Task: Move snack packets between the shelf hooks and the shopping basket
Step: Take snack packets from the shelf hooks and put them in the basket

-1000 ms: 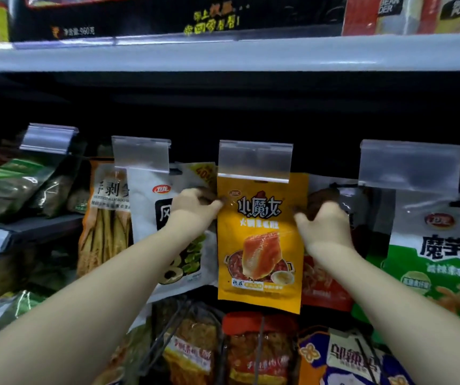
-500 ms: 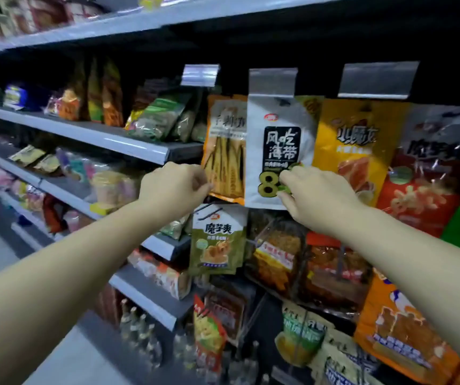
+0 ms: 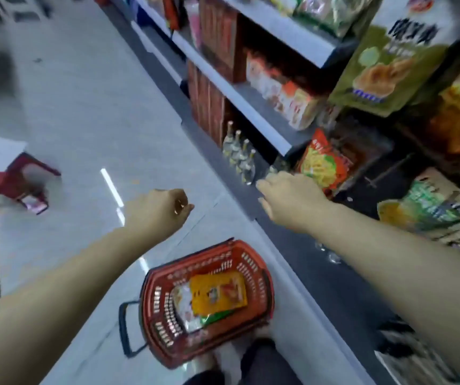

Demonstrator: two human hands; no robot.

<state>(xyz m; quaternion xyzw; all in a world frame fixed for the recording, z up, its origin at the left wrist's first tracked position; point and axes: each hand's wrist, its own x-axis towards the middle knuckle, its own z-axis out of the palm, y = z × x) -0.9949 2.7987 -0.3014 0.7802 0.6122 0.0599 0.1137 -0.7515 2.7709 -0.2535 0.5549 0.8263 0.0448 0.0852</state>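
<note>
On the floor below both arms, red shopping basket (image 3: 262, 261) with an orange snack packet (image 3: 217, 294) lying on top of others inside. Beside it, shelf (image 3: 262, 118) rows with green hanging packet (image 3: 384, 68). Left hand (image 3: 159, 211) loosely curled, holding nothing; right hand (image 3: 292, 198) relaxed, empty, near the lower shelf. Best to bend straight down and pinch the orange packet's top edge.

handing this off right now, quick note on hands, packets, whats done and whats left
Left hand: loosely curled, holds nothing. Right hand: fingers relaxed, empty, near the lower shelf.
Red basket sits on the floor below the hands, with an orange packet on top of a white packet and a green one.
Done: several packets lie in the basket.
Left: packets like the green hanging packet remain on hooks.
</note>
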